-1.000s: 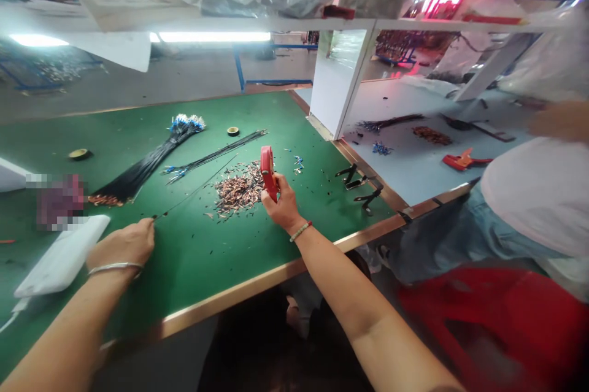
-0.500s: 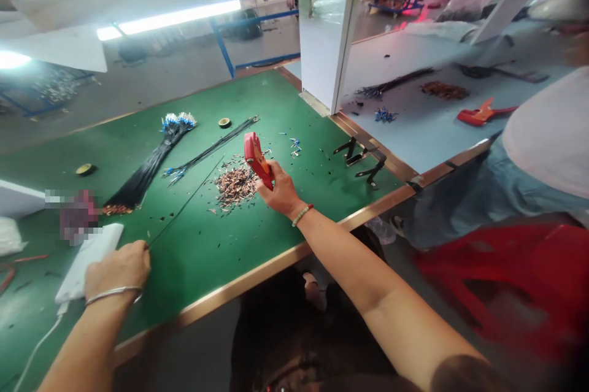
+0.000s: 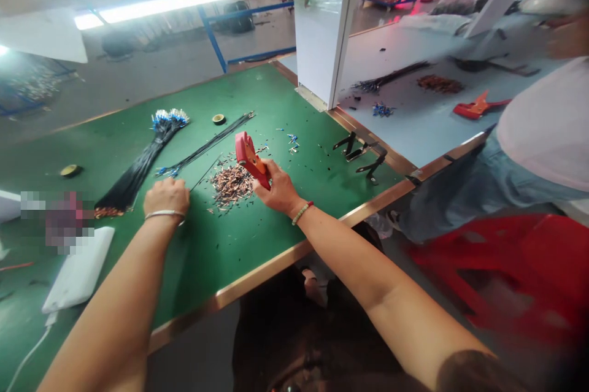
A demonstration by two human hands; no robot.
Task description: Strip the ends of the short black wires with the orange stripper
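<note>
My right hand is closed round the handles of a red crimping tool, held tilted above the green table. Just left of it lies a heap of small copper terminals. My left hand rests knuckles-up on the table, fingers curled on a thin black wire that runs up toward the tool. A thick bundle of black wires with blue ends lies to the left of that hand, and a thinner bundle lies beyond it.
Two tape rolls sit on the green table, with a white flat block at the left and black clips near the right edge. A person in a white top sits at the adjoining blue bench. A red stool stands below.
My left hand has slid forward along the wire from near the front edge to beside the terminal heap. The tool in my right hand tilted further left.
</note>
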